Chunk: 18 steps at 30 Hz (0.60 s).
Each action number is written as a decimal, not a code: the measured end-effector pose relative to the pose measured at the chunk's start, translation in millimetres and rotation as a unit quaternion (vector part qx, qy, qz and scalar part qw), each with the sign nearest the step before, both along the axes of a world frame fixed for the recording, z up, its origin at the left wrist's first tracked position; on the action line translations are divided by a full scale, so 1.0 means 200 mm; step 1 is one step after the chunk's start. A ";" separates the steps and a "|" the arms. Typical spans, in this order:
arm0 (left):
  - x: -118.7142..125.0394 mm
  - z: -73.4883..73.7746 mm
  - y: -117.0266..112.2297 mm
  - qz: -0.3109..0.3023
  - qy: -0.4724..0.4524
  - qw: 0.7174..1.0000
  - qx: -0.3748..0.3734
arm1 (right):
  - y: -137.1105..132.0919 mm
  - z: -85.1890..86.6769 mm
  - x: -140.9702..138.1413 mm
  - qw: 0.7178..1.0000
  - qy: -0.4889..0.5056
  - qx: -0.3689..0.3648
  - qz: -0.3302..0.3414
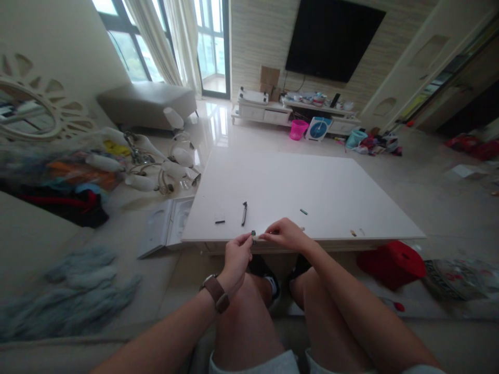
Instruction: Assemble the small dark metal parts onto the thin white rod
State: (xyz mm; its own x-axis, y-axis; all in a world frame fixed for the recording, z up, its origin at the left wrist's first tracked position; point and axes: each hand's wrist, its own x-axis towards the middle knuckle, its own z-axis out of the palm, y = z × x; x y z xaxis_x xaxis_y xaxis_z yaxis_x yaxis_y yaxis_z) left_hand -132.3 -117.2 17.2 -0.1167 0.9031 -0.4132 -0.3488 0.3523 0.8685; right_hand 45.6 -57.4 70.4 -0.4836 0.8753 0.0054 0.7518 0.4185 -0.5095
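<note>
Step in hand, best read: close two-handed work on a small dark-edged piece (253, 237), with a thin pale stick (261, 237) brought up to it. Can't tell if it's wiping, fitting or prying; too small at this range.

Next move, as judged: calls for a firm left pinch on the piece and fine, short strokes or pushes from the right. Both parts are tiny, so a slip could drop one off the table edge.

Hands: near each other, not clasped. Left hand (238, 253) has thumb and fingertips closed on the piece. Right hand (286, 234) pinches the stick, knuckles up. Stick and piece look to meet in the gap between the hands; actual contact can't be confirmed.

Position: piece sits at the left fingertips, just left of the right fingertips, over the near edge of the white table (296, 179). Stick runs from the piece back under the right hand; its far end isn't clear.

Around the work: what looks like a razor handle (244, 213) lies on the table just beyond the left hand, a short black strip (220, 222) to its left. A second dark strip (303, 212) lies past the right hand. A tiny brown item (353, 233) is farther right, near the edge.
</note>
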 end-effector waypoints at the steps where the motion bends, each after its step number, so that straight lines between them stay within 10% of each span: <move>1: 0.00 0.00 0.00 0.000 -0.002 1.000 -0.002 | 0.00 0.00 0.00 0.999 -0.009 0.022 -0.036; 18: 0.00 0.00 0.00 -0.001 0.000 1.000 -0.013 | 0.03 -0.03 0.02 0.999 -0.021 0.022 -0.040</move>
